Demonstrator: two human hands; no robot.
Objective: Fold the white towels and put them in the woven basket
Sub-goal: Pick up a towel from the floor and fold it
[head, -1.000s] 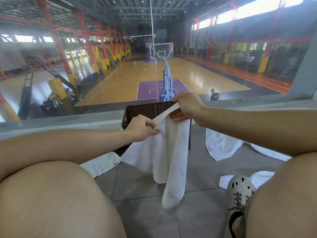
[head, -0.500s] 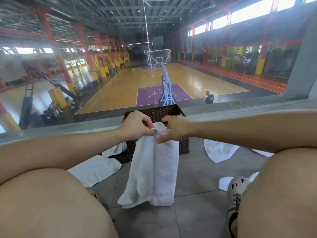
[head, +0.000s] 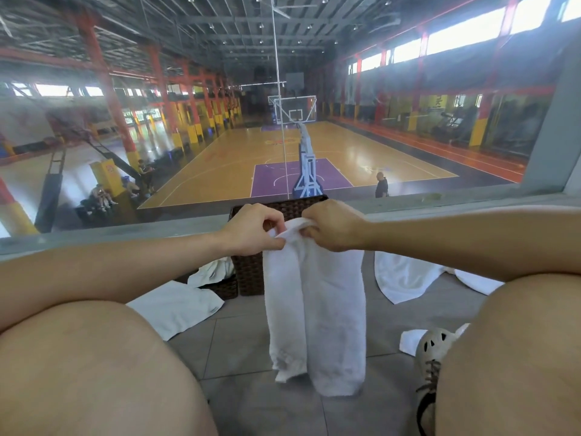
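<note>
At 8 o'clock a flat towel (head: 176,306) lies on the tiled floor (head: 239,338), with another crumpled towel (head: 212,272) just above it against the dark woven basket (head: 250,272). At centre, the left hand (head: 251,229) and right hand (head: 333,226) sit close together, both pinched shut on the top edge of the held towel (head: 317,309) in front of the basket. That towel hangs doubled over, its long axis vertical, running from 12 down to 6 o'clock, with the two loose ends pointing at the floor. At 3 o'clock a spread towel (head: 405,278) lies on the tiles, and at 4 o'clock a smaller towel piece (head: 408,341) shows beside a pale shoe (head: 432,350).
</note>
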